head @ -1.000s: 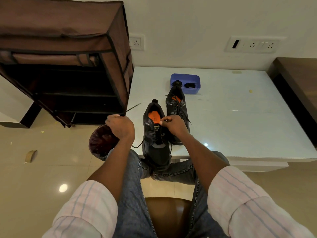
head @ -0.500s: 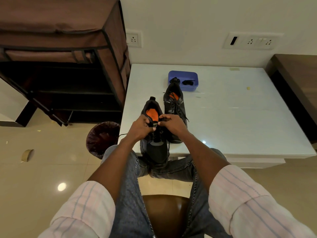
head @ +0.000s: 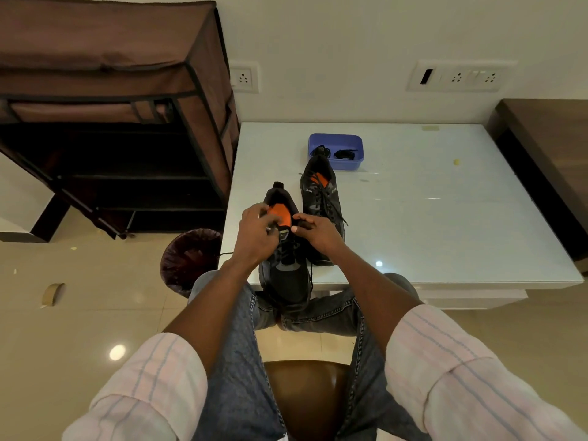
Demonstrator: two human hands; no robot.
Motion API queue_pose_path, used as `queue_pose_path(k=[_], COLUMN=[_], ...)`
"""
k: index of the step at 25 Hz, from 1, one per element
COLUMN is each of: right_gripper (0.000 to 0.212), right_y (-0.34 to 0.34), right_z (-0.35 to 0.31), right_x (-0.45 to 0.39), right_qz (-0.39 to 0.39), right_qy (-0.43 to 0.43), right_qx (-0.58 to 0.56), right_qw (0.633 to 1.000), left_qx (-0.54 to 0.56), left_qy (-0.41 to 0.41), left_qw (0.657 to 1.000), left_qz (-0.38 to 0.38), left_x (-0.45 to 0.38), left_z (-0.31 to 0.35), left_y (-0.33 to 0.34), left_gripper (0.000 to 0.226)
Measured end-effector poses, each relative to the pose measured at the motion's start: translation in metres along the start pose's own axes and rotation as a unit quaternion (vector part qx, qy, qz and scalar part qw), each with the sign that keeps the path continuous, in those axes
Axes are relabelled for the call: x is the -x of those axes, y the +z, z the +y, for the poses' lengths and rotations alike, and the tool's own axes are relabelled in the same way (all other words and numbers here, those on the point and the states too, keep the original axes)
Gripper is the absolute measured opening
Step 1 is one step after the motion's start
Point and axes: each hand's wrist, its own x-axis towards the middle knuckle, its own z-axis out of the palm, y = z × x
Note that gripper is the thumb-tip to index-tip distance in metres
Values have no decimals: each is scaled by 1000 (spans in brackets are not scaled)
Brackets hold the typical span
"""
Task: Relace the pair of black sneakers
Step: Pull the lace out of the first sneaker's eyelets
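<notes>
At the white table (head: 445,218), both hands grip the near sneaker (head: 284,275).

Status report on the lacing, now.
Left hand pinching lace end at near sneaker collar; right hand gripping opposite side. Far sneaker laced, on table. Nothing obstructing.

a second ago the left hand (head: 254,235) was out past the table's left edge, pulling a black lace (head: 226,254) taut up toward the shoe rack. it has since come back in to the near sneaker (head: 283,259) at the table's front edge and now pinches at the eyelets beside the orange insole, facing the right hand (head: 315,232). the lace hangs slack over that left edge.
</notes>
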Motion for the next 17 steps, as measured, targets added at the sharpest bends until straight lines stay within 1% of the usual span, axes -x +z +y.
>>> queue_pose_path(k=[1,3,4,5,6,7,8,10,12,13,14,15,16,17], right_gripper=[38,36,36,36,37,38,38,37,36,36,36,37,37,37], right_y=[0,0,0,0,0,0,0,0,1,1,1,2,3,3], right_z=[-2,-5,-5,-5,-4,-4,-4,-5,-5,-4,-4,-3,-4,-4], right_x=[2,3,3,2,1,0,-2,-4,-5,-6,-6,-6,-5,-4], right_qz=[-3,-4,-5,-6,-6,-3,0,11,19,19,19,19,19,19], right_qy=[-4,2,8,13,14,14,12,5,5,7,11,14,14,12], right_qx=[2,6,8,9,11,15,21,32,26,19,14,12,13,15], right_qw=[1000,1000,1000,1000,1000,1000,1000,999,999,1000,1000,1000,1000,1000], left_qx=[-23,-96,-119,-112,-72,0,83,198,253,268,258,216,156,104], left_qy=[17,8,-7,-19,-26,-31,-52,-137,-237,-281,-318,-335,-325,-274], left_qw=[999,986,979,977,983,990,989,969,938,921,911,917,932,956], left_qz=[-35,-133,-168,-179,-170,-141,-107,-46,19,34,39,30,24,30], left_x=[1,2,1,-1,-3,-4,-5,-3,-5,-5,-5,-4,-2,-1], left_z=[2,4,2,1,1,2,4,14,16,16,12,8,6,3], left_y=[3,11,14,16,16,14,10,-3,-9,-12,-12,-12,-10,-6], left_gripper=[21,26,28,26,22,17,14,14,11,5,13,23,27,25])
